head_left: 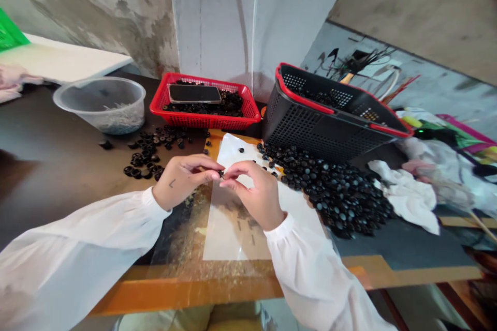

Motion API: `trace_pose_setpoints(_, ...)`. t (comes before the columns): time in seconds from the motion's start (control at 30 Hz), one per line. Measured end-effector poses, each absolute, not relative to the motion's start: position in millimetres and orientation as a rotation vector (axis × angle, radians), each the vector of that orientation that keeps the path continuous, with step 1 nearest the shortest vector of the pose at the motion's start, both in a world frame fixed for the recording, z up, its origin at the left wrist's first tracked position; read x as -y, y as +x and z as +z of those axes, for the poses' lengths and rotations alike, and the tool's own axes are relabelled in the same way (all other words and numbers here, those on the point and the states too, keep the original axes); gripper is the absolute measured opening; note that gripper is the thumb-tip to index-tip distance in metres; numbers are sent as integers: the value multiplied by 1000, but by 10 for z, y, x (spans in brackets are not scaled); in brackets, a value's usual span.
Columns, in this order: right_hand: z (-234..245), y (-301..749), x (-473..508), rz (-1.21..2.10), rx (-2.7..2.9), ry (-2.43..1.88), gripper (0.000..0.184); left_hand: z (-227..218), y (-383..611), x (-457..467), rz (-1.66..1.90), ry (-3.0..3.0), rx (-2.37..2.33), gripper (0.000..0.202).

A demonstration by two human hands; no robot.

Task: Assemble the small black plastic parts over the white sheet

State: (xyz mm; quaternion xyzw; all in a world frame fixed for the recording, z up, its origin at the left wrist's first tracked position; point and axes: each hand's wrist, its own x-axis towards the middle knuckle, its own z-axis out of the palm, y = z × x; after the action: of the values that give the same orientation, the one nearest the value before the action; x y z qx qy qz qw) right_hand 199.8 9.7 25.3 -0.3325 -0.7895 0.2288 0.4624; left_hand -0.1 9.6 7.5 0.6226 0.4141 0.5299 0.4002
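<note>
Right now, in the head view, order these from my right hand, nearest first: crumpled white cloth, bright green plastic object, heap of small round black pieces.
1. Heap of black pieces: just right of the right hand.
2. White cloth: farther right, beyond the heap.
3. Green object: far left, at the picture's edge.

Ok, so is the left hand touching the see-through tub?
Apart: the head view shows dark table and black pieces between the left hand and the tub.

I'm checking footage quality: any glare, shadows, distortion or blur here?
Head view: glints on the heaped black pieces; head view: shadow on the white sheet near the right hand; head view: the black basket looks slanted, perhaps lens distortion; head view: far-right edge blurred.
</note>
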Motion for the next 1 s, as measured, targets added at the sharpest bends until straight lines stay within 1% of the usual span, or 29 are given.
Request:
trace_pose_setpoints(0.13, 294, 2000, -114, 518, 1913, -790, 25, 22, 88, -66, 1232, 1251, -1006, 42)
trace_pose_setpoints(0.3, 270, 2009, -138, 625, 1889, -791, 17, 0, 145, -49, 1149, 1207, -981, 45)
trace_pose_setpoints(0.4, 223, 2010, -161, 884, 1731, -825, 18, 89, -18, -155, 1110, 1543, -1110, 38)
trace_pose_setpoints(0.5, 168, 2016, -231, 1108, 1473, -844, 19, 225, -395, -338, 1089, 2232, -1492, 27)
trace_pose_setpoints(0.53, 149, 2021, -263, 1153, 1398, -850, 21, 266, -546, -399, 1067, 2417, -1628, 23)
trace_pose_setpoints(0.6, 114, 2031, -326, 1231, 1268, -858, 29, 330, -841, -498, 912, 2661, -1733, 21)
trace_pose_setpoints(0.67, 87, 2039, -372, 1301, 1169, -856, 33, 373, -1088, -552, 772, 2719, -1825, 25)
trace_pose_setpoints(0.87, 82, 2041, -394, 1447, 1013, -875, 37, 413, -1503, -584, 552, 2715, -1942, 40)
trace_pose_setpoints(1.0, 103, 2020, -371, 1484, 1004, -884, 36, 327, -1564, -656, 566, 2712, -1928, 44)
